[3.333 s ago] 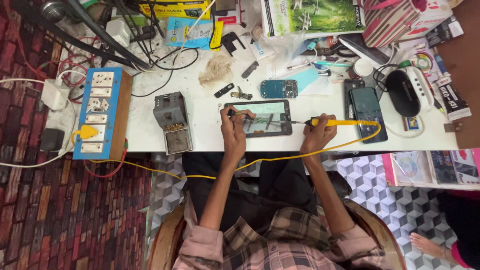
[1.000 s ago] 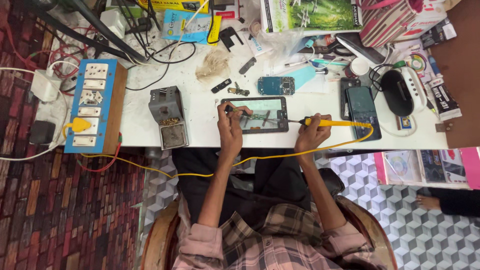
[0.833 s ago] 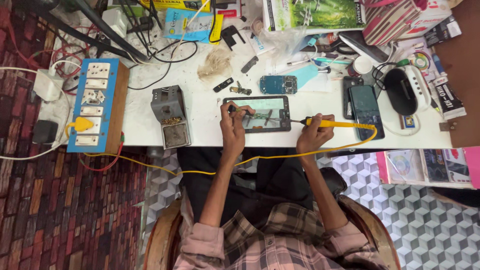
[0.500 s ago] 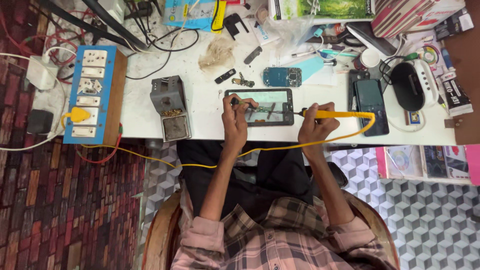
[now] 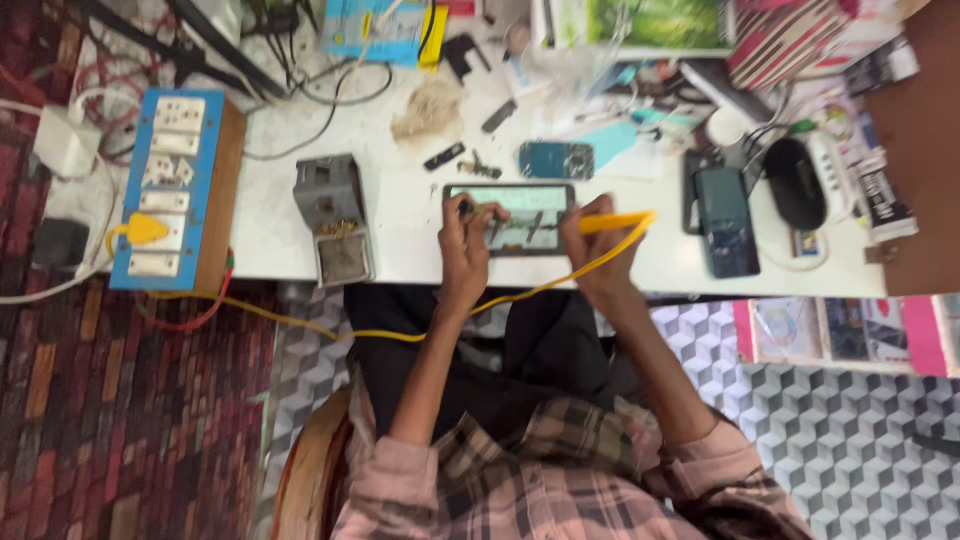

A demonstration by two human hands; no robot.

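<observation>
Both forearms extend forward, sleeves rolled — left hand [image 5: 466, 235] curled, fingertips pressed down; right hand [image 5: 590, 245] closed in a pen-like grip.

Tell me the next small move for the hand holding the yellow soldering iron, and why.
Probably ease the yellow-handled soldering iron tip down onto the opened flat phone: the right hand grips it at the phone's right edge while the left hand steadies the other side.

White table [image 5: 420, 255], open phone [image 5: 512, 217], grey box [image 5: 333, 218], blue switchboard [image 5: 165, 185]
</observation>
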